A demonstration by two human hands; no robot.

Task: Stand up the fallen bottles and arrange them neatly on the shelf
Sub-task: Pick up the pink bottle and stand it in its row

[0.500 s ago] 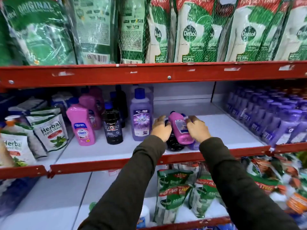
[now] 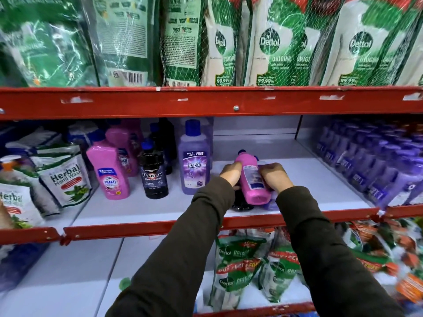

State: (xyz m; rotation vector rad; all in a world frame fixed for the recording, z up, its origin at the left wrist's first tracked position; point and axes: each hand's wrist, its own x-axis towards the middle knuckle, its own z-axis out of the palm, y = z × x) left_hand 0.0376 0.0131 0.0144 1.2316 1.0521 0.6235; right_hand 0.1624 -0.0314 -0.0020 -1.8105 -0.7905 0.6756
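Both hands are on the pile now: the left hand (image 2: pixel 231 173) and the right hand (image 2: pixel 273 176) flank the fallen pink bottle (image 2: pixel 251 179), fingers curled against its two sides, clamped on it from either flank. Compared with half a second ago it looks much the same, lying cap away from the wrists and base toward them; the grip may sit a little tighter and the cap a touch higher, though I can't say for sure. It rests on a fallen black bottle (image 2: pixel 240 202), below the left fingers, and a purple bottle (image 2: pixel 271 201) under the right fingers. So the stand-up is only beginning. Left of the left knuckles, the upright purple Bactin bottle (image 2: pixel 194 161), black Bactin bottle (image 2: pixel 155 177) and pink Shakti bottle (image 2: pixel 109 172) mark the row on the shelf (image 2: pixel 137 207).
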